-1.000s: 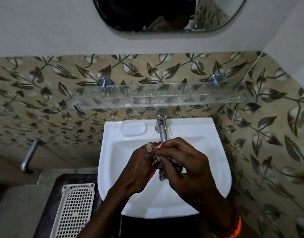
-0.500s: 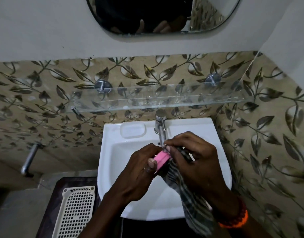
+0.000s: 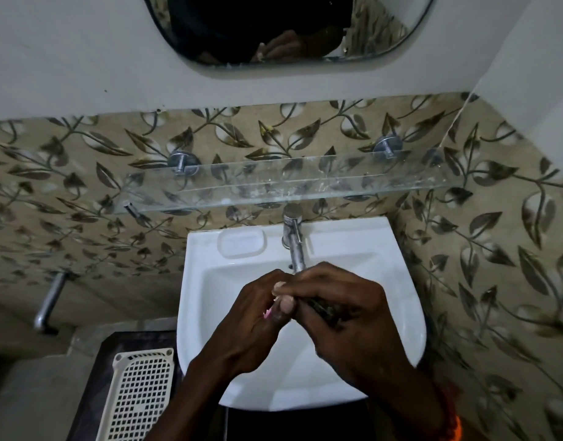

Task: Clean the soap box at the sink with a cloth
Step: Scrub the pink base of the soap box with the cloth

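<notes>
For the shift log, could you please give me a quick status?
Left hand shut on pink plastic soap box. Right hand shut on dark patterned cloth. Both over white ceramic sink; nothing obstructing.

Glossy white ceramic sink [image 3: 385,265]; dull metal tap [image 3: 294,246] at 12 o'clock. Clear glass shelf [image 3: 305,183]. Matt plastic grid tray [image 3: 137,396] at 8.

Small home bathroom. White ceramic wall sink [image 3: 401,313] with a single metal tap [image 3: 293,246] and a moulded soap recess [image 3: 242,245]. Clear glass shelf [image 3: 305,183] on metal pegs above it; rounded mirror [image 3: 385,43] higher on the plain wall. Leaf-patterned tiles [image 3: 496,249] on far and right walls. Perforated plastic basket [image 3: 140,396] near left.
</notes>
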Demonstrator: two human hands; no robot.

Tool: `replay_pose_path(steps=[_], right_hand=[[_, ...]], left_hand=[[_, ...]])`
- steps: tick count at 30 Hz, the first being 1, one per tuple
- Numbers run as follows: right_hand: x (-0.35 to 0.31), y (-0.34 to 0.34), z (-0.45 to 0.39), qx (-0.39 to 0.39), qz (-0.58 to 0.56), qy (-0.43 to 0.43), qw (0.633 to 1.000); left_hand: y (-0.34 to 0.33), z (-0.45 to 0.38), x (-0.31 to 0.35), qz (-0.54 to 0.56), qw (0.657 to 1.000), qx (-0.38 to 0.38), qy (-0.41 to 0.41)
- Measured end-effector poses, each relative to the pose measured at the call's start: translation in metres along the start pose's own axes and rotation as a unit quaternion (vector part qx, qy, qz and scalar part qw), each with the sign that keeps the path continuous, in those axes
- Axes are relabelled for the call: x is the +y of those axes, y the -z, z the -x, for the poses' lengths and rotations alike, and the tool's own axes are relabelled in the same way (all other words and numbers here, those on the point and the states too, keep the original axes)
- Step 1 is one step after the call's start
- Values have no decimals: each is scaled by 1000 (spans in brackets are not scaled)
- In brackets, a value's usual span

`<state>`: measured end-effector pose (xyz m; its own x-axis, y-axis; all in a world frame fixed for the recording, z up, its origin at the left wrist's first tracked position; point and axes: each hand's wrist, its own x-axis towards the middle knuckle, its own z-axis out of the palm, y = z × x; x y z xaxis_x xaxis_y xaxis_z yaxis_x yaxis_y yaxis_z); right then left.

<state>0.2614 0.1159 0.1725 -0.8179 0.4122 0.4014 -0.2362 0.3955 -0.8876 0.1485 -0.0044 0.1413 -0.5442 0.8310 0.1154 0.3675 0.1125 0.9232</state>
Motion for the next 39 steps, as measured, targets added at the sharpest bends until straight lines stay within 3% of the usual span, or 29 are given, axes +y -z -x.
replay_pose_path(steps=[5, 9, 15, 20, 23, 28, 30, 33, 36, 39], right_hand=[[8, 18, -10, 87, -57, -153, 983], [-4, 15, -4, 32, -167, -173, 970], [-9, 24, -4, 2, -253, -197, 947], [-14, 37, -10, 55, -387, -194, 900], [-13, 36, -11, 138, -178, -131, 965], [-10, -3, 6, 76, 32, 25, 996], [-1, 6, 0, 95, 56, -2, 994], [2, 14, -3, 119, 36, -57, 991], [-16, 7, 3, 70, 17, 27, 997], [-21, 4, 1, 33, 84, 94, 991]], left_hand=[[0, 1, 2, -12, 1000, -2, -1], [-1, -3, 6, 27, 1000, 10, -2], [2, -7, -1, -3, 1000, -2, -11], [4, -6, -5, -27, 1000, 11, 3], [5, -4, -12, 11, 1000, 28, 0], [2, -8, -3, 112, 992, 23, 52], [5, -8, 0, 47, 999, 23, -8], [10, -9, 9, 37, 997, 36, -57], [10, -8, 14, 40, 996, 20, -78], [9, -6, 16, 22, 995, 6, -101]])
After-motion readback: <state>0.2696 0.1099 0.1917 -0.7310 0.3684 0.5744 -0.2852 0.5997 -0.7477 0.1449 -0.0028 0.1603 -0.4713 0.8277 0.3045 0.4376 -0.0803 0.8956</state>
